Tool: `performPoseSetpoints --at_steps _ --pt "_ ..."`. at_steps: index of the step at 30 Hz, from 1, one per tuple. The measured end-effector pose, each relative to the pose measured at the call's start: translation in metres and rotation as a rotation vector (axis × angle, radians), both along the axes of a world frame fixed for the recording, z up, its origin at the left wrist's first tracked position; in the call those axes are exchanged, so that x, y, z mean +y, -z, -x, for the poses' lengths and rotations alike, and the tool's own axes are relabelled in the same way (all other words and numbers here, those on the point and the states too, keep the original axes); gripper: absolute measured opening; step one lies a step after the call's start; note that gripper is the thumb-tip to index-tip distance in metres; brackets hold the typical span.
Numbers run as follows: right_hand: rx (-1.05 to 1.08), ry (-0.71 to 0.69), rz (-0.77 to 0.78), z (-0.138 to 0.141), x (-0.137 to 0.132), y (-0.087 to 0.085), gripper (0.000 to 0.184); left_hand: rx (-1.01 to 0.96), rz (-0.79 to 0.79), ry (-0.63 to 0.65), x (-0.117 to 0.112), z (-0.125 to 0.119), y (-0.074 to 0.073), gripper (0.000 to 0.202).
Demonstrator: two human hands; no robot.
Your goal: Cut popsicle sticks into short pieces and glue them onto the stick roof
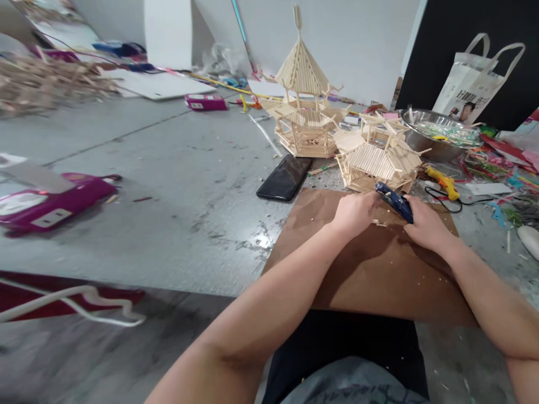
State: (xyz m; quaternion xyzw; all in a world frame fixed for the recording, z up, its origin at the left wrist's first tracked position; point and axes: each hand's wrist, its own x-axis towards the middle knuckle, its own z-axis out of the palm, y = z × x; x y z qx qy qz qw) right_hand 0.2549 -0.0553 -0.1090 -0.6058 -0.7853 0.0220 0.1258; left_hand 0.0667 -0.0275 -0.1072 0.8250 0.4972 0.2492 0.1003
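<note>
My right hand (426, 223) is closed round a dark blue tool (394, 202) that looks like small pliers or cutters. The tool points left and away, its near end against my palm. My left hand (356, 213) is closed beside the tool's far end, with its fingertips partly hidden; what they pinch is too small to make out. Both hands are over a brown sheet (374, 269) with short cut stick pieces (379, 223) on it. Just beyond my hands stands a low pavilion-like model (374, 160) made of thin wooden sticks.
Behind stands a taller stick pagoda (304, 84). A black phone (284, 178) lies left of the sheet. To the right are a yellow glue gun (443, 182) with its cord, a metal bowl (433, 147) and a white bag (471, 84). Purple boxes (90, 199) sit leftward.
</note>
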Motion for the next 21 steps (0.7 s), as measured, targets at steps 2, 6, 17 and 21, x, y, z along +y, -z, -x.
performPoseSetpoints --at_steps 2,6,17,21 --pt "0.008 -0.015 -0.029 -0.002 0.001 0.004 0.059 0.016 -0.023 -0.002 0.001 0.0 0.002 0.024" --pt "0.032 -0.028 -0.045 -0.004 0.001 0.006 0.061 0.056 -0.069 -0.004 0.004 0.0 0.007 0.024" --pt "0.03 -0.029 -0.029 -0.004 -0.001 0.005 0.062 0.005 -0.107 -0.009 0.007 -0.003 0.014 0.025" --pt "-0.008 -0.018 -0.005 -0.005 -0.001 0.004 0.062 -0.076 -0.092 0.079 0.011 -0.002 0.019 0.023"
